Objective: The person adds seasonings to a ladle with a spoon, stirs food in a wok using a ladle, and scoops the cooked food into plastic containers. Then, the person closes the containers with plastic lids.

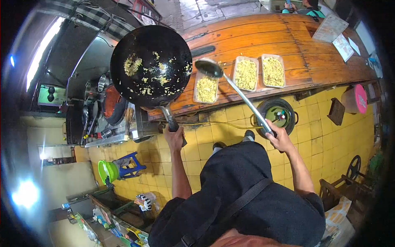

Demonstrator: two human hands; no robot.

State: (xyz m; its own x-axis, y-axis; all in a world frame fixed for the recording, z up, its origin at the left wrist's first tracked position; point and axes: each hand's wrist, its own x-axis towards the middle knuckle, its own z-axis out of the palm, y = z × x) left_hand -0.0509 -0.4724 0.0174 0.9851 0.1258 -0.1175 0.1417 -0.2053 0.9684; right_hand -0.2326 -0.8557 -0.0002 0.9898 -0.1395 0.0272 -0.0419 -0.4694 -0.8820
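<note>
My left hand (174, 138) is closed round the handle of a black wok (152, 88), raised and tilted so its inside faces me. Bits of yellow fried rice (133, 66) cling to the wok. In my right hand (281, 138) is the long metal handle of a ladle (246, 99). Its dark bowl hovers over the nearest plastic container (206, 88), partly covering it; whether they touch I cannot tell. That container holds yellow fried rice, as do a middle container (246, 74) and a right one (273, 71), all on the wooden counter (247, 37).
A stove area with pans (103, 84) lies left of the wok. Below the counter, a round black pot (284, 117) stands on the yellow tiled floor (230, 119). A blue stool (131, 164) and green basin (108, 171) are at left. Another person (308, 9) sits beyond the counter.
</note>
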